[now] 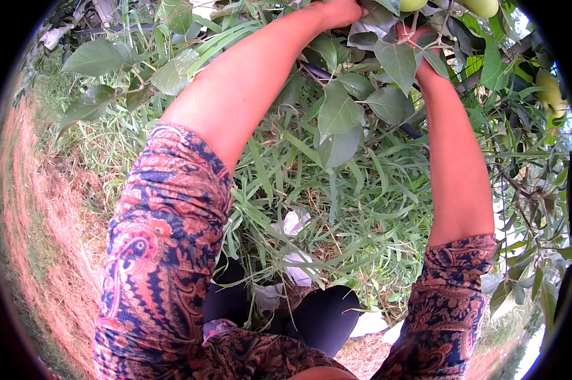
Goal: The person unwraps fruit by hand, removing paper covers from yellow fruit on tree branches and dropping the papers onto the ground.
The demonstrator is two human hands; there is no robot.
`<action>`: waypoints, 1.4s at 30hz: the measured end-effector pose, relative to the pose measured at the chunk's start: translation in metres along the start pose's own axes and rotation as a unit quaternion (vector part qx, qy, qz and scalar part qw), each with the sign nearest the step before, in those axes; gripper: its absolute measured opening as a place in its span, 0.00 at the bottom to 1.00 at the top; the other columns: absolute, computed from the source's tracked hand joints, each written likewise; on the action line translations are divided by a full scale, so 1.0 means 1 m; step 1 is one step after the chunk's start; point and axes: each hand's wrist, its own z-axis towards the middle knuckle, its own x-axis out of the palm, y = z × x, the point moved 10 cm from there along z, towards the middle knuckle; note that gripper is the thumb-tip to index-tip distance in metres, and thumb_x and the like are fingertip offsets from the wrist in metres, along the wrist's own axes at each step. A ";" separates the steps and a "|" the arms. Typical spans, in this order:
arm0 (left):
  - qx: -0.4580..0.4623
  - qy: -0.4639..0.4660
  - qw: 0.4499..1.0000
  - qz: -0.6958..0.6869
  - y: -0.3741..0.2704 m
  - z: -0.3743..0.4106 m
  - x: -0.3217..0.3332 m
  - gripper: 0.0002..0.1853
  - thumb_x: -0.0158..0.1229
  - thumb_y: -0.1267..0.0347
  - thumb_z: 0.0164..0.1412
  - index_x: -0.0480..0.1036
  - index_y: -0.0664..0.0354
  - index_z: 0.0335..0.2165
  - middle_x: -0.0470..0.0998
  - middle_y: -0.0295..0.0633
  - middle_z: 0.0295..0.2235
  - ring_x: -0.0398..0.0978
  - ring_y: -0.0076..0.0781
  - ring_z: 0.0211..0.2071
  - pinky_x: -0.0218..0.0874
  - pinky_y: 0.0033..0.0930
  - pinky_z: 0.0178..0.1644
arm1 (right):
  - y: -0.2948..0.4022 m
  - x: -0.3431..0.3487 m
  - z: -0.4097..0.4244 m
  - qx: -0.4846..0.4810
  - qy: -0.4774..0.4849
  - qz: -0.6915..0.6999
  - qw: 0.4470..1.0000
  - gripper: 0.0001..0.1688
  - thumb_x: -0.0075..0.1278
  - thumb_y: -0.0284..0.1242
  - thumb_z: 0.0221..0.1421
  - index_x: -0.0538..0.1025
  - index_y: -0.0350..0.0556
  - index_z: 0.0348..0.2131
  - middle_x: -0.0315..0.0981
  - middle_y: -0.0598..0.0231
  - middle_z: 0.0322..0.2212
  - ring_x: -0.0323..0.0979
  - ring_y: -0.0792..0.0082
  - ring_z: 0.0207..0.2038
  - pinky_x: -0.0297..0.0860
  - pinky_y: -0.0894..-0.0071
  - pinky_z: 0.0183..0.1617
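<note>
My left hand (345,13) reaches up to the top edge of the view, beside a white paper-like bag (369,33) among the leaves. On the other side of that bag is my right hand (416,35), partly covered by leaves and thin twigs. Whether either hand grips the bag cannot be made out. Green fruits, apple-like, hang close above my right hand: one round fruit (412,4) and a larger one (481,5), both cut by the top edge. Broad green leaves (340,111) hang between my forearms.
Another greenish-yellow fruit (550,92) hangs at the right among twigs and foliage. Leafy shoots (98,57) stick out at the upper left. Tall grass (324,190) covers the ground below, with crumpled white pieces (298,268) near my dark-clad knees (326,313). Dry mown grass (53,237) lies left.
</note>
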 end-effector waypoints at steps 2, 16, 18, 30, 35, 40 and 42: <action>-0.032 0.017 0.999 -0.006 0.001 0.003 -0.001 0.15 0.50 0.65 0.51 0.73 0.59 0.38 0.75 0.44 0.31 0.71 0.38 0.32 0.63 0.39 0.39 | -0.006 -0.012 -0.003 0.017 -0.019 0.018 1.000 0.13 0.53 0.32 0.43 0.76 0.49 0.32 0.75 0.61 0.33 0.71 0.59 0.40 0.66 0.65 0.43; -0.302 0.142 0.899 -0.286 0.016 -0.016 0.009 0.24 0.58 0.67 0.42 0.73 0.59 0.43 0.77 0.42 0.23 0.74 0.30 0.24 0.66 0.32 0.29 | -0.003 0.001 -0.101 0.200 -0.122 0.193 0.953 0.18 0.47 0.23 0.52 0.69 0.41 0.44 0.70 0.61 0.39 0.69 0.67 0.41 0.65 0.69 0.46; -0.322 0.176 0.883 -0.293 0.019 -0.019 0.022 0.26 0.57 0.67 0.43 0.72 0.57 0.46 0.77 0.41 0.22 0.73 0.29 0.21 0.66 0.30 0.27 | -0.025 0.022 -0.103 0.267 -0.109 0.340 0.895 0.20 0.47 0.25 0.52 0.67 0.42 0.46 0.68 0.59 0.41 0.68 0.64 0.43 0.63 0.68 0.48; -0.226 0.206 0.926 -0.220 -0.022 -0.017 -0.014 0.19 0.58 0.53 0.48 0.79 0.56 0.27 0.80 0.34 0.26 0.74 0.28 0.31 0.62 0.27 0.42 | -0.048 0.085 -0.059 0.322 -0.094 0.530 0.779 0.24 0.45 0.29 0.51 0.64 0.42 0.48 0.66 0.55 0.42 0.66 0.57 0.45 0.61 0.65 0.50; -0.235 0.188 0.922 -0.246 -0.040 -0.023 -0.044 0.22 0.56 0.49 0.47 0.79 0.55 0.29 0.79 0.34 0.27 0.73 0.29 0.32 0.62 0.30 0.42 | -0.050 0.112 -0.056 0.332 -0.094 0.547 0.763 0.23 0.45 0.29 0.51 0.64 0.43 0.48 0.66 0.55 0.41 0.66 0.57 0.44 0.61 0.64 0.49; -0.214 0.217 0.935 -0.183 -0.042 -0.017 -0.038 0.29 0.59 0.47 0.42 0.76 0.56 0.37 0.79 0.38 0.31 0.75 0.32 0.34 0.64 0.33 0.43 | -0.060 0.105 -0.060 0.336 -0.098 0.532 0.771 0.22 0.44 0.29 0.52 0.65 0.43 0.47 0.67 0.55 0.39 0.67 0.57 0.43 0.62 0.64 0.48; -0.210 0.192 0.954 -0.092 -0.011 -0.023 -0.020 0.35 0.62 0.46 0.37 0.74 0.58 0.42 0.78 0.42 0.34 0.75 0.35 0.37 0.63 0.32 0.46 | -0.048 0.116 -0.057 0.335 -0.090 0.530 0.774 0.21 0.43 0.29 0.52 0.65 0.43 0.47 0.67 0.55 0.38 0.67 0.57 0.42 0.62 0.64 0.47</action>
